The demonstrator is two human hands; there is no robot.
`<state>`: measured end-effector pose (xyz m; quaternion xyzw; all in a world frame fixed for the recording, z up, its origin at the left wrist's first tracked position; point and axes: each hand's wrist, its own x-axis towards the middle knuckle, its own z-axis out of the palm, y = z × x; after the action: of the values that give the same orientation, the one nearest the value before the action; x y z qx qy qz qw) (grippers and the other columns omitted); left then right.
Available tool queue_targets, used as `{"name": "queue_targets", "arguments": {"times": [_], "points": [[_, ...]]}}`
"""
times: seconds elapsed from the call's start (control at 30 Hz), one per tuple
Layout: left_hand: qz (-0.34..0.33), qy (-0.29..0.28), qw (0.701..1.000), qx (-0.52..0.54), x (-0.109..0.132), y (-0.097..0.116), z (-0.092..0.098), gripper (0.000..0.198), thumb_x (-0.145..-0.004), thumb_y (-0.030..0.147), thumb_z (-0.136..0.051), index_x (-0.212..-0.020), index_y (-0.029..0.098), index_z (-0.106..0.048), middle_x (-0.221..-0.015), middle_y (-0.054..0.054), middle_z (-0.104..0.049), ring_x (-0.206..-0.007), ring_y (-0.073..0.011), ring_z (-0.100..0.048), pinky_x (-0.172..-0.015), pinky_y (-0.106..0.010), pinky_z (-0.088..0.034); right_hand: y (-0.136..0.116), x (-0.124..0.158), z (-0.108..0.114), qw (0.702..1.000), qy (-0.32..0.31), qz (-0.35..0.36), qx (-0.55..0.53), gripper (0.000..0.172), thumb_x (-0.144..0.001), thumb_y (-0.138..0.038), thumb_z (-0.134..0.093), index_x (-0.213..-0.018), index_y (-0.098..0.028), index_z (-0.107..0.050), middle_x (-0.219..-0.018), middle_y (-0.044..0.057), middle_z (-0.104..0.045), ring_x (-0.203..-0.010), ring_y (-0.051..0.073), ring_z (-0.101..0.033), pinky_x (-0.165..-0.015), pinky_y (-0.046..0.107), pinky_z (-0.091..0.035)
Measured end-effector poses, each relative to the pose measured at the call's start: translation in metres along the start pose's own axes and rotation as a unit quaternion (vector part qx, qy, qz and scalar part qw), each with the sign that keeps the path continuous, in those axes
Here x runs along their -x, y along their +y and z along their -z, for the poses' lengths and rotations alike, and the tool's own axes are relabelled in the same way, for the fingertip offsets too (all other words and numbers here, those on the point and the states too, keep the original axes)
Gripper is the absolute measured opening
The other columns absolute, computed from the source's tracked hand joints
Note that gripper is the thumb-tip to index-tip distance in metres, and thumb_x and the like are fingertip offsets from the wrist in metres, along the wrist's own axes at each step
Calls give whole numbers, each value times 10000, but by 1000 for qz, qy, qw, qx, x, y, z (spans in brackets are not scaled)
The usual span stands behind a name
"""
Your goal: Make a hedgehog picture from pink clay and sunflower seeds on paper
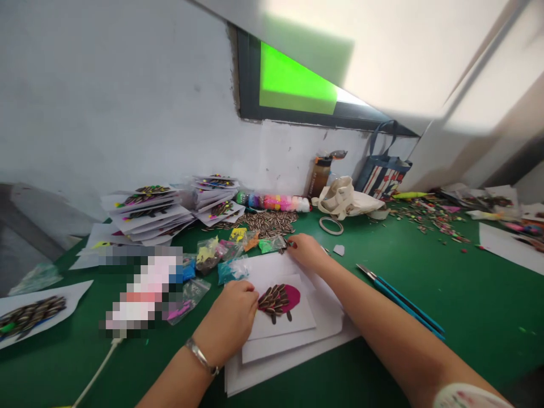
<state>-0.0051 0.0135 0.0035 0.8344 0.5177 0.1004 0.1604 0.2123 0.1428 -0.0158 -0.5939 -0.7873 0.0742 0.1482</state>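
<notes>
We see a pale wall (pixel 127 85) behind a green worktop (pixel 446 249), with a dark-framed window (pixel 293 85) above. At the worktop's left stands a leaning pile of seed pictures (pixel 153 218) on white paper. Near the wall, right of centre, we find a striped bag (pixel 380 178) and, beside it, a cream cloth bag (pixel 348 198). In front of us lie overlapping white sheets (pixel 293 354), and on them the white card (pixel 300 323), just right of the left hand (pixel 238 309) and below the right hand (pixel 304 249). The card bears a magenta shape (pixel 293 294) partly covered with striped seeds (pixel 274 297); two more seeds sit below it.

The left hand's fingers are bent at the card's left edge, though we cannot tell whether its grip is closed on anything. The right hand reaches beyond the card to a small green packet (pixel 270 243); the fingertips are partly hidden, so we cannot tell whether that grip pinches something. Further right lie slim blue-handled tools (pixel 408 306). Loose seeds (pixel 270 222) are heaped behind the packets, and a tape ring (pixel 331 225) lies near them.
</notes>
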Motion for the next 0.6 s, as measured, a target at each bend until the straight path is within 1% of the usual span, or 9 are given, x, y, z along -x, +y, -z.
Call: {"name": "queue_targets", "arguments": {"times": [0.1,0.17,0.23,0.33,0.37,0.4,0.5,0.53,0.6], "points": [[-1,6,1000,0,1,-1,-2,337,-920,188,-352,-890,141,-684,-986,-112,-614,-964,-231,-519,-907,-384,-413,-4,-8,-8,1000,-2,1,8,227,-796,-138,-477,-808,-149,-704,-857,112,-672,-833,202,-593,-704,252,-375],[-3,8,1000,-1,1,0,-2,333,-919,186,-354,-893,143,-683,-984,-111,-615,-964,-230,-519,-902,-382,-415,-4,-5,-6,1000,-3,1,6,239,-795,-116,-468,-812,-151,-703,-845,109,-670,-838,200,-595,-717,252,-378],[-6,7,1000,-4,2,1,-1,325,-915,177,-358,-877,142,-679,-978,-109,-616,-958,-229,-522,-897,-381,-417,-3,5,2,1000,2,-2,0,273,-807,-100,-448,-884,-161,-702,-867,101,-668,-850,195,-596,-734,252,-385],[-14,0,1000,-8,1,1,0,327,-913,164,-353,-818,140,-664,-950,-106,-619,-934,-226,-529,-887,-385,-416,-3,36,18,1000,16,1,-23,308,-855,-128,-411,-972,-192,-688,-950,77,-665,-888,175,-595,-780,247,-399],[-15,2,1000,-11,1,1,1,326,-912,161,-351,-810,141,-660,-948,-106,-619,-934,-227,-528,-887,-388,-415,-4,48,22,999,17,9,-42,291,-868,-158,-418,-978,-209,-683,-961,55,-668,-897,163,-595,-797,239,-404],[-13,0,1000,-10,1,1,1,325,-912,165,-353,-802,144,-658,-932,-103,-618,-919,-225,-529,-876,-386,-417,-6,61,25,994,22,11,-107,257,-861,-176,-444,-959,-208,-679,-944,41,-674,-891,158,-597,-802,236,-411],[-8,2,1000,-7,-1,1,2,321,-910,170,-360,-787,155,-656,-926,-92,-617,-910,-220,-529,-865,-373,-419,-13,95,26,960,-38,-4,-278,174,-845,-220,-490,-920,-209,-647,-785,-3,-668,-748,140,-605,-698,226,-444],[-7,1,1000,-6,-2,2,2,319,-907,170,-364,-784,157,-658,-929,-90,-618,-914,-220,-529,-868,-369,-418,-16,102,25,953,-46,-3,-301,150,-838,-216,-498,-877,-206,-643,-765,-8,-659,-722,138,-595,-670,227,-441],[-4,0,1000,-4,-3,2,2,309,-903,173,-375,-802,161,-667,-940,-88,-620,-927,-221,-529,-872,-364,-415,-24,112,24,950,-50,17,-307,138,-831,-191,-500,-817,-203,-637,-769,-9,-649,-730,138,-580,-662,231,-430]]}}
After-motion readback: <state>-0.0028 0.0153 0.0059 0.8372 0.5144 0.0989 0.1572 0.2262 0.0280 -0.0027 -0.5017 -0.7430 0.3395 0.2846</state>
